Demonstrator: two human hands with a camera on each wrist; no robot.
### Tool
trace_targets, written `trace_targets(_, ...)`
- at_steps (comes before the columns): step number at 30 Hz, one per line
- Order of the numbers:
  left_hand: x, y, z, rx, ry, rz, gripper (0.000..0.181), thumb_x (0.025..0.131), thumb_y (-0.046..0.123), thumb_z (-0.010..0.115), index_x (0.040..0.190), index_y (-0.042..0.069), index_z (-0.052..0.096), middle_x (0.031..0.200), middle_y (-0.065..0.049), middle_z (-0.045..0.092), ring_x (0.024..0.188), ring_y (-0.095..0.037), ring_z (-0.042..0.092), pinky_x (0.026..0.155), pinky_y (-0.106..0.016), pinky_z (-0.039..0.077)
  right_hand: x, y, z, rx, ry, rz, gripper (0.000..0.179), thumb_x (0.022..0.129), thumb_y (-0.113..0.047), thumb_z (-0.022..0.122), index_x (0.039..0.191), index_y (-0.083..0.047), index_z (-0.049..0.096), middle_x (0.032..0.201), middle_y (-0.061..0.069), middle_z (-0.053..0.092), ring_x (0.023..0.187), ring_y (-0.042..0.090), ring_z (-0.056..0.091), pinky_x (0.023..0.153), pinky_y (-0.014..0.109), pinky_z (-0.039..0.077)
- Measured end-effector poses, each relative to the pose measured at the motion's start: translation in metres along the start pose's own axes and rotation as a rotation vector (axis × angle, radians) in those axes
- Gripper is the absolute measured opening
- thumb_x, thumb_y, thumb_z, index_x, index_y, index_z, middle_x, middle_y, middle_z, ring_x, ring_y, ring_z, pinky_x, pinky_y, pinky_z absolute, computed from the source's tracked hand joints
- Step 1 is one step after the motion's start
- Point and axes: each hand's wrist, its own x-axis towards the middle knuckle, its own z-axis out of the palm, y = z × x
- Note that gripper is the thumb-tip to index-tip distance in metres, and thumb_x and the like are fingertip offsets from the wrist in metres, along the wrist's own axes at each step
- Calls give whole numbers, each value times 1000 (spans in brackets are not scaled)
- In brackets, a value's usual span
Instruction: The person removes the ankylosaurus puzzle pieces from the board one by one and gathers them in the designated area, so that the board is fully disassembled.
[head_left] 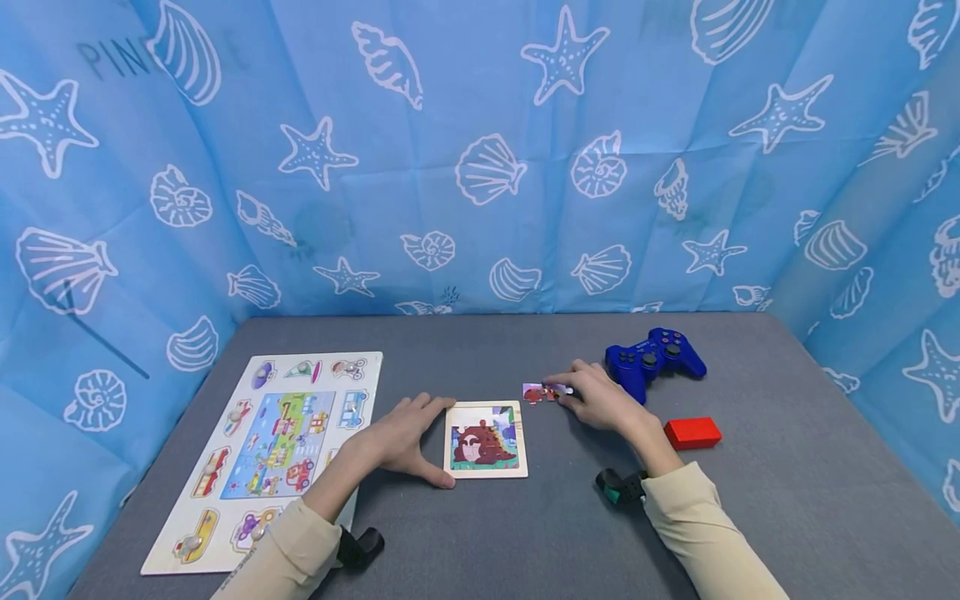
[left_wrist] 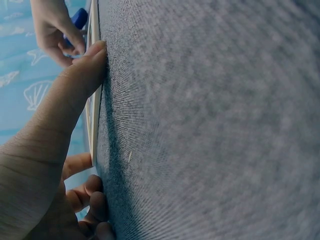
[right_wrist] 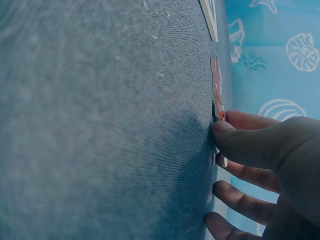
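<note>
A small wooden jigsaw puzzle tray [head_left: 486, 474] lies in the middle of the table, partly filled with a dinosaur picture; a pale gap shows at its upper left. My left hand [head_left: 401, 435] holds the tray's left side, thumb at the near corner and index finger at the far one. In the left wrist view the thumb [left_wrist: 95, 62] rests against the tray's edge [left_wrist: 95, 120]. Beyond the tray's far right corner, my right hand [head_left: 600, 398] pinches a puzzle piece [head_left: 553, 391] low over the table. Another puzzle piece [head_left: 532, 393] lies directly left of it, touching or nearly so.
A large white peg puzzle board [head_left: 281, 375] with vehicle pictures lies at the left, partly under the left forearm. A blue game controller [head_left: 654, 360] stands behind the right hand, with a red block [head_left: 693, 432] right of the right wrist. A blue curtain [head_left: 480, 100] borders the table.
</note>
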Motion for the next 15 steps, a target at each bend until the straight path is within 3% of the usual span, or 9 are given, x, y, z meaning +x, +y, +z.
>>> trace_targets(15, 2, 3, -2, -11, -6, -24, 113, 67, 62, 89, 157, 20, 37, 141, -11, 51, 123, -30, 50, 103, -54, 46, 4, 2, -6, -8, -42, 41, 34, 99, -9, 64, 133, -8, 69, 107, 11, 62, 93, 23, 51, 78, 36, 42)
